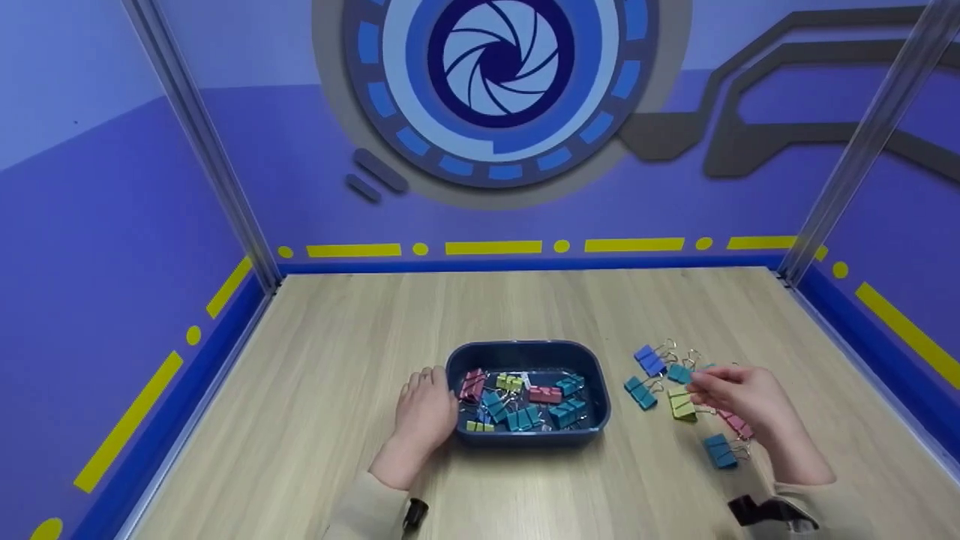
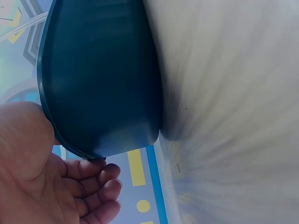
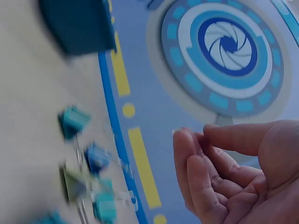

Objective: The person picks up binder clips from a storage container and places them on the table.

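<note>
A dark blue plastic box (image 1: 529, 442) stands on the wooden table with several coloured binder clips inside. At its left end my left hand (image 1: 426, 405) holds the rim. In the left wrist view, the fingers (image 2: 100, 193) bend beside the box's wall (image 2: 103, 79), while the thumb tip is hidden behind the rim. My right hand (image 1: 750, 397) hovers over loose binder clips right of the box. Its fingers (image 3: 201, 182) are loosely curled, thumb near the index finger, nothing visible between them. Nearest are a yellow clip (image 1: 682, 405) and a teal clip (image 1: 680, 373).
Around the right hand lie a blue clip (image 1: 650, 361), another teal clip (image 1: 641, 393), a pink clip (image 1: 739, 424) and a darker teal clip (image 1: 721, 451). Printed purple walls (image 1: 247, 165) enclose the table (image 1: 360, 315) at the back and both sides.
</note>
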Action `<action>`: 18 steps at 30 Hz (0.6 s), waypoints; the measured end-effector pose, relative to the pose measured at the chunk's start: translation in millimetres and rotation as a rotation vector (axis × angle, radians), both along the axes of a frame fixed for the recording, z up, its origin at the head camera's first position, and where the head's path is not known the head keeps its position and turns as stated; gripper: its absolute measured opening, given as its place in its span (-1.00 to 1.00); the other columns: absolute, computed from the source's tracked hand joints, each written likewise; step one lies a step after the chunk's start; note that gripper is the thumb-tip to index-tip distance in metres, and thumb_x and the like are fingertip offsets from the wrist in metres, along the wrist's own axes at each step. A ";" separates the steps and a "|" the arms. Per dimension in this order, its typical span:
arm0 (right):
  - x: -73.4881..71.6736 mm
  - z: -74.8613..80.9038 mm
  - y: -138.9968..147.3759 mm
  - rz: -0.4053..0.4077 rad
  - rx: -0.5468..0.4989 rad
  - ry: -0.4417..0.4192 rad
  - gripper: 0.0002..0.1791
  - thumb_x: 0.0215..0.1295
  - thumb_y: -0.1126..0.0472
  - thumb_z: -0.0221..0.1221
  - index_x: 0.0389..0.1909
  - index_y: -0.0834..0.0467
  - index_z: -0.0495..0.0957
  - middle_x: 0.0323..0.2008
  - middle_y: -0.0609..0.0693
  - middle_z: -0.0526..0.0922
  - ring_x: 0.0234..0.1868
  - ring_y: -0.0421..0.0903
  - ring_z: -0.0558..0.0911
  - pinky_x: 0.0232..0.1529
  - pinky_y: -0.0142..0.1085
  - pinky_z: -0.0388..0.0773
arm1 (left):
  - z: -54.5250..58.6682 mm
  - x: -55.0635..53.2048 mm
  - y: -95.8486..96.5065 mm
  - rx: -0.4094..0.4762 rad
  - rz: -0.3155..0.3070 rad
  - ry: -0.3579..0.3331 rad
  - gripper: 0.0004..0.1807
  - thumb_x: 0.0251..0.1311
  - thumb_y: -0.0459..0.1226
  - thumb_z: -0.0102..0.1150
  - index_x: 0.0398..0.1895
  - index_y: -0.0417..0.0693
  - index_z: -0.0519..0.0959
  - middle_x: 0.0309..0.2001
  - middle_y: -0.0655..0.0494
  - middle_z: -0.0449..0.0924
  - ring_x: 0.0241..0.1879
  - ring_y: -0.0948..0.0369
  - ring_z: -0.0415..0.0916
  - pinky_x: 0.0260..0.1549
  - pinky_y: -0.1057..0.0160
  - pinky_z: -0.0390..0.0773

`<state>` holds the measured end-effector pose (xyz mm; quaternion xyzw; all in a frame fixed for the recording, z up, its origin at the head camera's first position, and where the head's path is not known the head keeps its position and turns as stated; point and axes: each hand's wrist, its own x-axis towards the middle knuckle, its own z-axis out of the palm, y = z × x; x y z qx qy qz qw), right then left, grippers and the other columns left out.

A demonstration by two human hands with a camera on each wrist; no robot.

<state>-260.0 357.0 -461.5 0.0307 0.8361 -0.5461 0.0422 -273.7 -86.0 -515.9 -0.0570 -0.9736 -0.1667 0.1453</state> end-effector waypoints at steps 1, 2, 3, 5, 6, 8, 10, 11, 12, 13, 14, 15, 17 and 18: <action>-2.7 0.9 -7.0 0.029 -0.032 -0.005 -0.48 0.49 0.16 0.17 0.16 0.57 0.46 -0.22 0.03 0.80 -0.26 -0.23 0.79 -0.13 -0.39 0.69 | 0.0 0.0 0.3 0.002 0.001 -0.007 -0.66 0.31 -0.28 0.19 0.04 -0.34 0.48 -0.07 -0.23 0.60 -0.01 -0.12 0.52 -0.04 -0.06 0.49; -5.5 1.3 -14.2 0.061 -0.058 -0.010 -0.48 0.50 0.16 0.16 0.17 0.58 0.44 -0.20 0.05 0.80 -0.24 -0.22 0.79 -0.12 -0.39 0.69 | 0.0 -0.3 0.5 0.003 0.001 -0.010 -0.66 0.31 -0.28 0.19 0.04 -0.34 0.47 -0.07 -0.22 0.60 -0.01 -0.12 0.52 -0.04 -0.06 0.48; -8.2 1.6 -21.7 0.085 -0.084 -0.013 -0.48 0.50 0.17 0.16 0.17 0.58 0.44 -0.19 0.06 0.80 -0.23 -0.20 0.79 -0.11 -0.38 0.69 | 0.2 -0.3 0.8 0.003 0.001 -0.011 -0.66 0.31 -0.28 0.19 0.04 -0.34 0.47 -0.08 -0.22 0.59 -0.02 -0.11 0.52 -0.04 -0.05 0.48; -13.6 2.1 -37.4 0.124 -0.118 -0.024 -0.50 0.48 0.16 0.19 0.15 0.56 0.47 -0.20 0.03 0.80 -0.22 -0.20 0.79 -0.10 -0.37 0.69 | 0.1 -0.6 0.9 0.004 0.001 -0.011 -0.67 0.30 -0.29 0.18 0.03 -0.34 0.47 -0.08 -0.22 0.59 -0.02 -0.12 0.52 -0.05 -0.05 0.48; -16.3 2.1 -45.3 0.140 -0.131 -0.025 -0.51 0.47 0.17 0.20 0.13 0.55 0.49 -0.22 0.02 0.80 -0.23 -0.21 0.79 -0.10 -0.36 0.70 | 0.2 -0.4 1.1 0.006 0.001 -0.013 -0.67 0.30 -0.29 0.18 0.02 -0.33 0.47 -0.09 -0.21 0.59 -0.02 -0.11 0.52 -0.05 -0.05 0.48; -21.8 1.0 -60.3 0.168 -0.140 -0.015 -0.54 0.45 0.18 0.22 0.07 0.54 0.52 -0.24 0.02 0.80 -0.26 -0.22 0.78 -0.12 -0.35 0.70 | 0.3 -0.5 1.3 0.006 0.001 -0.010 -0.68 0.30 -0.29 0.18 0.02 -0.33 0.47 -0.10 -0.21 0.59 -0.03 -0.11 0.52 -0.06 -0.05 0.48; -27.1 0.0 -74.9 0.188 -0.138 -0.003 -0.57 0.43 0.19 0.23 0.04 0.53 0.55 -0.25 0.05 0.80 -0.28 -0.23 0.77 -0.12 -0.33 0.71 | 0.2 -0.6 1.2 0.007 0.001 -0.005 -0.68 0.30 -0.29 0.18 0.01 -0.33 0.48 -0.10 -0.21 0.59 -0.04 -0.11 0.52 -0.06 -0.05 0.48; -29.8 -0.9 -81.9 0.196 -0.134 0.004 -0.58 0.42 0.20 0.24 0.02 0.53 0.56 -0.24 0.07 0.81 -0.29 -0.23 0.77 -0.13 -0.34 0.71 | 0.0 -0.9 1.0 0.007 0.002 -0.004 -0.68 0.30 -0.29 0.18 0.01 -0.33 0.48 -0.10 -0.21 0.59 -0.04 -0.12 0.52 -0.06 -0.05 0.48; -32.3 -2.0 -88.7 0.199 -0.128 0.010 -0.59 0.41 0.22 0.24 0.02 0.53 0.57 -0.24 0.10 0.81 -0.29 -0.22 0.77 -0.14 -0.34 0.70 | 0.1 -1.0 0.8 0.007 0.001 -0.002 -0.68 0.30 -0.29 0.19 0.01 -0.33 0.48 -0.11 -0.21 0.59 -0.04 -0.11 0.52 -0.06 -0.05 0.48; -34.4 -3.0 -95.1 0.199 -0.115 0.013 -0.60 0.41 0.22 0.25 0.02 0.52 0.58 -0.23 0.11 0.80 -0.29 -0.22 0.77 -0.14 -0.35 0.70 | -0.3 -1.2 0.5 0.006 0.000 -0.003 -0.68 0.31 -0.28 0.18 0.01 -0.33 0.48 -0.11 -0.21 0.59 -0.04 -0.11 0.52 -0.05 -0.05 0.48; -36.6 -4.1 -101.1 0.202 -0.112 0.014 -0.60 0.40 0.23 0.25 0.02 0.52 0.58 -0.22 0.13 0.80 -0.29 -0.21 0.77 -0.14 -0.33 0.71 | -0.6 -1.4 0.2 0.007 0.000 -0.004 -0.68 0.31 -0.28 0.18 0.01 -0.33 0.48 -0.11 -0.21 0.59 -0.04 -0.11 0.52 -0.05 -0.05 0.48; -38.6 -5.3 -106.6 0.202 -0.104 0.017 -0.61 0.39 0.25 0.26 0.02 0.52 0.59 -0.22 0.15 0.80 -0.29 -0.20 0.77 -0.13 -0.31 0.71 | -0.7 -1.5 -0.1 0.006 -0.002 -0.003 -0.68 0.31 -0.28 0.18 0.01 -0.33 0.48 -0.11 -0.20 0.59 -0.05 -0.11 0.52 -0.05 -0.04 0.48; -42.3 -7.6 -116.5 0.188 -0.087 0.011 -0.65 0.38 0.26 0.27 0.00 0.49 0.62 -0.22 0.16 0.80 -0.28 -0.17 0.78 -0.11 -0.28 0.72 | -1.2 -1.8 -0.4 0.009 -0.005 -0.007 -0.68 0.31 -0.28 0.18 0.01 -0.33 0.47 -0.12 -0.20 0.59 -0.05 -0.11 0.51 -0.05 -0.04 0.48; -44.1 -8.8 -121.0 0.181 -0.073 0.009 -0.67 0.37 0.27 0.27 -0.01 0.47 0.64 -0.22 0.15 0.80 -0.28 -0.17 0.78 -0.10 -0.25 0.72 | -1.2 -1.7 -0.5 0.012 -0.005 -0.008 -0.68 0.31 -0.28 0.18 0.02 -0.33 0.47 -0.12 -0.20 0.58 -0.05 -0.11 0.51 -0.05 -0.04 0.48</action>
